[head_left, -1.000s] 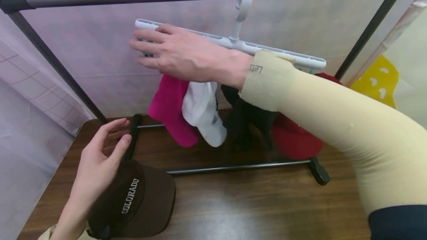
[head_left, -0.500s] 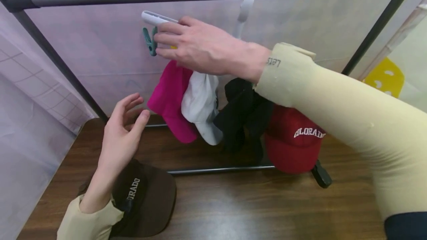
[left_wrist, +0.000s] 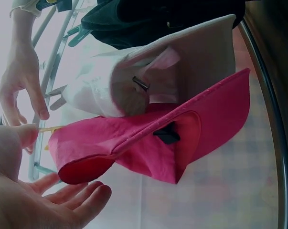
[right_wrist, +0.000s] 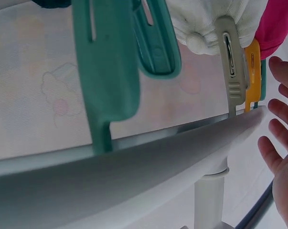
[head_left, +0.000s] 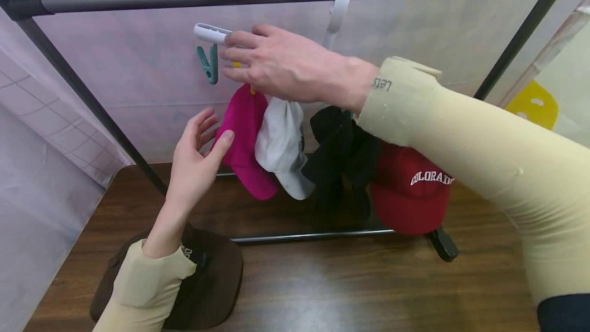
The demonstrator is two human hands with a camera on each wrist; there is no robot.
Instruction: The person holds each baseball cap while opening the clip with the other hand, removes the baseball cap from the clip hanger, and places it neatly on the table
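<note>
Four caps hang from the white clip hanger (head_left: 209,33): pink cap (head_left: 244,142), white, black and red. My left hand (head_left: 195,160) has risen off the brown cap (head_left: 212,281), which lies on the table (head_left: 345,286), and now hovers open-fingered just beside the pink one, holding nothing. My right hand (head_left: 276,63) rests flat along the hanger bar, fingers straight. One green clip (head_left: 209,65) at the left end hangs free, with open room below it.

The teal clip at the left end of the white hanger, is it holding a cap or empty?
Empty. The teal clip hangs bare from the white hanger, left of the pink cap, with only the backdrop behind it.
</note>
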